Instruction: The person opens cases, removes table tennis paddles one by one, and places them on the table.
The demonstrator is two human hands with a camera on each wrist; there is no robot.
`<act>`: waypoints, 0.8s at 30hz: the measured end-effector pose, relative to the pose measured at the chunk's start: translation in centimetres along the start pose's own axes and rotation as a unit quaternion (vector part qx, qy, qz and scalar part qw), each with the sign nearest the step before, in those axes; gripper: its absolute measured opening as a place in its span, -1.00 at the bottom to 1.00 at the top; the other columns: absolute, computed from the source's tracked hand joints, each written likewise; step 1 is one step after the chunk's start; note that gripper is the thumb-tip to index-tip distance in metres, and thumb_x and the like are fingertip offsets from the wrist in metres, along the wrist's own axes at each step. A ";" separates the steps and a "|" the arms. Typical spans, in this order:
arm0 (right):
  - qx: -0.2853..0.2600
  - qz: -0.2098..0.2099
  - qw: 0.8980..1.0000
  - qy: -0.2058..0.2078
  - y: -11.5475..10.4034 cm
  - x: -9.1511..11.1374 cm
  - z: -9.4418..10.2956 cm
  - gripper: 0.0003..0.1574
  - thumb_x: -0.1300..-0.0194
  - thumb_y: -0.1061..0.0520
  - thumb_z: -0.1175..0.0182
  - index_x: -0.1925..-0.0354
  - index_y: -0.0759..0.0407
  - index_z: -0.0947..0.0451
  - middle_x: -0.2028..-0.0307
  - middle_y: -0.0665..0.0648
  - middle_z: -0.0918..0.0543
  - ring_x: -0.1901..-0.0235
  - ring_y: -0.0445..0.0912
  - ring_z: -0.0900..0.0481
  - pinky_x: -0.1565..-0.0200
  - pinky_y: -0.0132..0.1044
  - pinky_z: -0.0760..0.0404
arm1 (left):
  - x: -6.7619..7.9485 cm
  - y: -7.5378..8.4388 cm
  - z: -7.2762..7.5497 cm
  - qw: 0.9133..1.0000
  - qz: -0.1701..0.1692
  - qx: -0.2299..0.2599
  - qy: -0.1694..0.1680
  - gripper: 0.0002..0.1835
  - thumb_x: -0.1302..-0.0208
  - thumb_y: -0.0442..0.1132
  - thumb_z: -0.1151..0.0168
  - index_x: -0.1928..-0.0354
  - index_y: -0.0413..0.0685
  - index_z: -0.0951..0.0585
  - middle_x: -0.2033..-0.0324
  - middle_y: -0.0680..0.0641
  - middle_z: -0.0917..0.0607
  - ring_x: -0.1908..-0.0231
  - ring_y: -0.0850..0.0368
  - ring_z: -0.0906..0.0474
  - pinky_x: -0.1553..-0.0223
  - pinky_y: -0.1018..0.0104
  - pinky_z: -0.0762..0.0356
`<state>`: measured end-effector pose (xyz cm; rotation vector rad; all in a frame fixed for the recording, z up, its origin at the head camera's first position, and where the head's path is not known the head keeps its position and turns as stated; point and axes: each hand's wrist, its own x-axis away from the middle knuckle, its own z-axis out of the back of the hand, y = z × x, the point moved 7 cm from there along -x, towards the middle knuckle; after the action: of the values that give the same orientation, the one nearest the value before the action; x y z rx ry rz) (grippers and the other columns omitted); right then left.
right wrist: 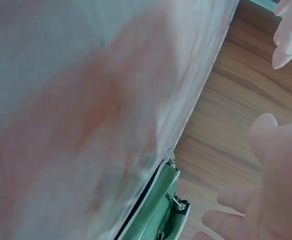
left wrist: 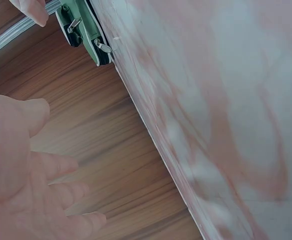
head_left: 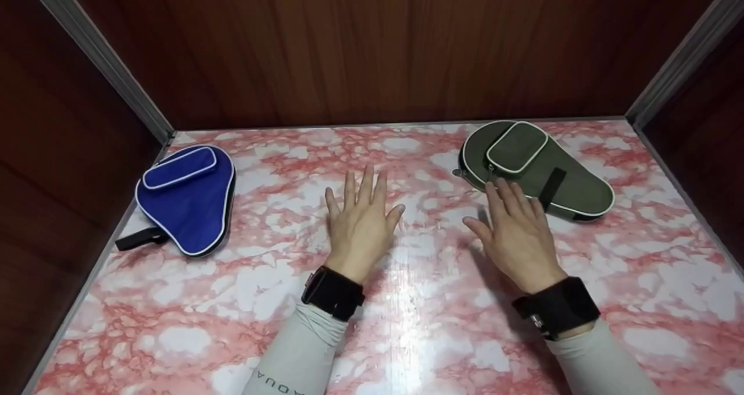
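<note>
**Nothing gripped, everything laid flat**

We find the left hand (head_left: pixel 361 226) held back-up over the middle of the table (head_left: pixel 279 279), its fingers straight and fanned apart with nothing between them. The right hand (head_left: pixel 520 235) is likewise spread and holds nothing. In the head view its fingertips overlap the near edge of the olive-green table-tennis racket case (head_left: pixel 572 189), on the right; we cannot tell whether they touch it, though the right wrist view suggests the hand hovers. The blue racket case (head_left: pixel 197 203) lies well apart from both hands, near the left wall.

We judge that the cases lie pocket-side up to keep their fastenings within reach, one to each side so the hands have room between. The loose, flat fingers look poised rather than pressing.

Both cases seem to be woven synthetic cloth, broad and round at one end, tapering to a blunt tip and edged in white piping. The green one has a rounded rectangular pocket (head_left: pixel 517 146), a metal zip pull (head_left: pixel 458 173) and a black strap (head_left: pixel 552 189) across its narrower part; the blue one's strap (head_left: pixel 139 239) juts leftward. Beneath them we see glossy red-and-white marbling; behind stands a wood-grain panel (head_left: pixel 383 46).
</note>
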<state>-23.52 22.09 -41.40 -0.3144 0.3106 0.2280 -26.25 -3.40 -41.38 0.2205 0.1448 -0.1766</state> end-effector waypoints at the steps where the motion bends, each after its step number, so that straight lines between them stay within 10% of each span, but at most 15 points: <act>1: 0.001 0.001 1.000 -0.001 0.2 -0.1 0.1 0.00 -0.66 -0.28 -0.19 -0.66 0.38 -0.25 -0.62 0.49 -0.28 -0.62 0.42 -0.18 -0.52 0.48 -0.07 | 0.0 0.0 0.0 1.000 -0.001 0.001 0.000 -0.15 -0.69 0.36 0.07 -0.80 0.14 -0.09 -0.77 -0.06 0.09 -0.73 -0.27 0.16 -0.57 -0.52 0.31; 24: 0.016 -0.042 0.999 -0.028 10.4 -3.6 3.2 0.03 -0.75 -0.31 0.01 -0.69 0.45 -0.09 -0.60 0.61 -0.18 -0.60 0.54 -0.06 -0.46 0.61 0.00 | 0.1 0.0 0.6 1.000 -0.006 0.020 0.012 -0.16 -0.70 0.33 0.05 -0.78 0.08 -0.15 -0.77 -0.06 0.04 -0.73 -0.28 0.14 -0.56 -0.55 0.26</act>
<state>-28.75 32.15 -40.10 -0.2881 0.2458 0.1494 -26.04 -3.51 -40.81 0.2608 0.1658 -0.1889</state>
